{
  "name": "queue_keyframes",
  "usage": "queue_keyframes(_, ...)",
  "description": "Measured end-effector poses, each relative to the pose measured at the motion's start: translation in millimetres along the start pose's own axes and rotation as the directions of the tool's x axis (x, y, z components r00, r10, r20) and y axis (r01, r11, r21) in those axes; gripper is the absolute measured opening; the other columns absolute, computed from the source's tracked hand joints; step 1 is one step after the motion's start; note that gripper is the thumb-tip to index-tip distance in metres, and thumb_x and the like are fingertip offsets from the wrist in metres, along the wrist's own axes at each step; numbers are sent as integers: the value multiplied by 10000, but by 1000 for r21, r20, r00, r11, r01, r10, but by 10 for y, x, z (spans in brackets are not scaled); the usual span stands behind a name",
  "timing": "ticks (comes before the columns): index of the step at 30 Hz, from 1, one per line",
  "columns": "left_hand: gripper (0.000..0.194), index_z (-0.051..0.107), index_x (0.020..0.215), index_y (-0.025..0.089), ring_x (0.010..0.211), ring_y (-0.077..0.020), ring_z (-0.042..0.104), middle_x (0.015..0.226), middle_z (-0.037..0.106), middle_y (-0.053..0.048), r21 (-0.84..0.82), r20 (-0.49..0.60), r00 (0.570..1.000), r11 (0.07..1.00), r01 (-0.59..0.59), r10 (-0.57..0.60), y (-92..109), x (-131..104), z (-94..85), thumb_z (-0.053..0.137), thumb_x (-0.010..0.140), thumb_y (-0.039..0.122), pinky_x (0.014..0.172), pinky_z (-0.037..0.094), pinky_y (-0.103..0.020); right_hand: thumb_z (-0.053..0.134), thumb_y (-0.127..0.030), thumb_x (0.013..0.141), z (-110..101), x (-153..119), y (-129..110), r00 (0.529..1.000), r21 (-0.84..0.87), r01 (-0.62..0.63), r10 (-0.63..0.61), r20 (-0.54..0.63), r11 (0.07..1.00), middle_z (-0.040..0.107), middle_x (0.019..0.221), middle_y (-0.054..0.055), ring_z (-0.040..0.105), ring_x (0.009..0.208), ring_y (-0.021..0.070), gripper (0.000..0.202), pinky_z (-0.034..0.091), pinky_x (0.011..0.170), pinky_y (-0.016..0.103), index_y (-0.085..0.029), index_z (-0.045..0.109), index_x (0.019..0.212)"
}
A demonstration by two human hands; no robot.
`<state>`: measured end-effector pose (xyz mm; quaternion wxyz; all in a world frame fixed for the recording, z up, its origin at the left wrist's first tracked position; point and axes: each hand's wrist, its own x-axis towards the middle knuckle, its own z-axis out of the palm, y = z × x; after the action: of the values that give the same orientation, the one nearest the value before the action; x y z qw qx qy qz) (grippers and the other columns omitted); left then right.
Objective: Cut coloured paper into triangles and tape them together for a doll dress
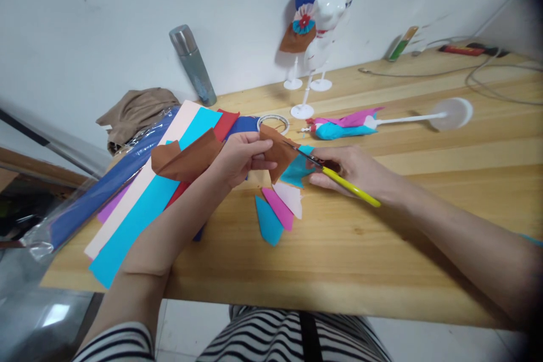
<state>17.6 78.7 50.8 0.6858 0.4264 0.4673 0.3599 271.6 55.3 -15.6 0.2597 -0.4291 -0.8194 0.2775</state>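
My left hand (248,159) pinches a sheet of brown crepe paper (278,147), whose other end (186,158) trails behind the wrist over the coloured strips. In my right hand (350,167) is a pair of scissors (348,184) with yellow handles, its blades at the brown paper's right edge. A light blue piece (299,168) sits behind the brown paper, close to the right fingers; whether it is held, I cannot tell. Below the hands lie cut pieces in pale pink (291,198), magenta (278,207) and light blue (268,222). Behind the left hand rests a roll of tape (274,119).
Long paper strips (148,209) and a plastic-wrapped blue roll (106,181) cover the table's left. A flask (193,65) leans at the wall. White mannequin stands (302,110) are upright at the back; a dressed mannequin (345,126) lies on its side. A cable (424,74) runs far right.
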Motion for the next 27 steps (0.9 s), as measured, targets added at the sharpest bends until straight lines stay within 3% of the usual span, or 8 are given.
queue_keyframes(5,127,806,847,101,708,-145,745,851,800,-79,-2,19,1000,1000,14,-14,6,-16,17,839,737,154,632,624,-219,542,-811,933,-21,-20,-112,1000,77,-30,30,1,997,437,720,-25,371,661,147,613,277,633,306,-209,538,814)
queue_keyframes(14,56,804,823,88,726,-151,763,844,798,-91,24,39,998,998,57,-58,-16,-62,95,748,826,88,624,611,-209,618,-764,910,19,30,31,997,168,9,-23,80,986,468,725,-23,412,671,159,561,294,623,305,-212,555,834)
queue_keyframes(27,130,802,830,89,719,-146,766,827,795,-86,-23,36,995,996,91,-90,-36,-73,148,689,884,58,611,618,-206,642,-759,892,33,35,-55,999,140,25,-28,20,990,443,708,-33,372,653,146,565,299,612,302,-223,501,788)
